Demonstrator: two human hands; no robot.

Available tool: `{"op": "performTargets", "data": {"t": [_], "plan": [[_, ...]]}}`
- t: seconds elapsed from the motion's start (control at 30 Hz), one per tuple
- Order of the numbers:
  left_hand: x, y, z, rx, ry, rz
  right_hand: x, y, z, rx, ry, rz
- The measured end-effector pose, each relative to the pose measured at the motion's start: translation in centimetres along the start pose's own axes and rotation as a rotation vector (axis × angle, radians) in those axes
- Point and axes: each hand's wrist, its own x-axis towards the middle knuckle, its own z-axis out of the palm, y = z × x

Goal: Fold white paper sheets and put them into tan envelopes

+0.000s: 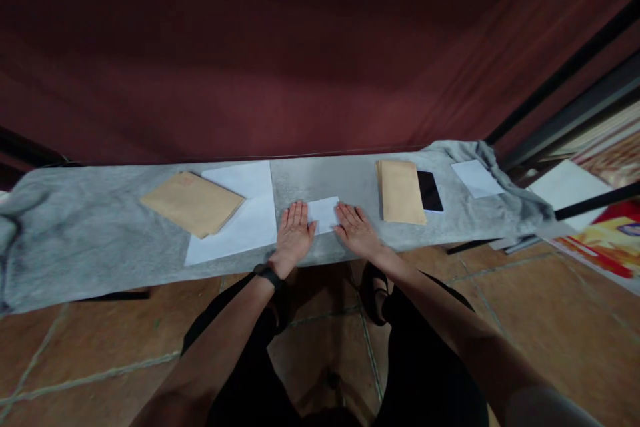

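A small white sheet of paper (324, 212), seemingly folded, lies flat on the grey cloth in front of me. My left hand (295, 230) rests palm down at its left edge, fingers stretched out and pointing away from me. On the opposite side, my right hand (356, 230) lies flat with fingers extended, touching the paper's right edge. Just left of my left hand are large white sheets (245, 220), partly covered by a stack of brown envelopes (193, 203). A second stack of brown envelopes (403, 193) sits to the right of my right hand.
The grey cloth (90, 233) covers a long, narrow bench. A dark tablet or phone (430, 191) is partly under the right envelopes. Another white sheet (477, 179) lies near the right end. A dark red wall or curtain (310, 93) rises behind; printed boxes (610, 240) stand at right.
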Motion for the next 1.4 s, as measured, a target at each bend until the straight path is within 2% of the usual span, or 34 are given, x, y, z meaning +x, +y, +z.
{"op": "performTargets", "data": {"t": [0.17,0.27,0.33,0.53,0.67,0.8,1.07,1.17,1.27,1.4], "plan": [[0.4,1.7,-1.0,0.054,-0.047,0.157,-1.5,-0.3,-0.7,-0.006,0.022,-0.043],[1.0,3.4,-0.7,0.039,-0.098,0.307,-3.0,-0.5,-1.0,0.004,0.023,-0.076],[1.6,4.4,-0.1,0.021,-0.133,0.354,-3.6,-0.8,-1.0,0.017,0.027,-0.078],[4.1,5.5,1.2,-0.011,-0.149,0.335,-2.7,-0.6,-1.4,0.159,0.044,-0.024],[5.4,5.3,1.3,0.002,-0.146,0.274,-1.5,0.2,-1.9,0.28,0.056,-0.013],[5.9,5.3,1.3,0.029,-0.126,0.245,-0.8,0.3,-2.4,0.292,0.058,0.016],[3.3,4.8,0.7,0.065,-0.155,0.266,1.5,-0.8,-3.3,0.177,0.035,0.197],[1.8,4.5,0.2,0.08,-0.174,0.289,2.0,-1.3,-2.8,0.215,0.057,0.112],[0.5,4.2,0.0,0.092,-0.189,0.282,2.1,-2.0,-1.6,0.203,0.006,0.026],[-1.1,3.4,-0.3,0.083,-0.19,0.191,2.0,-2.6,-0.1,0.124,-0.075,0.04]]}}
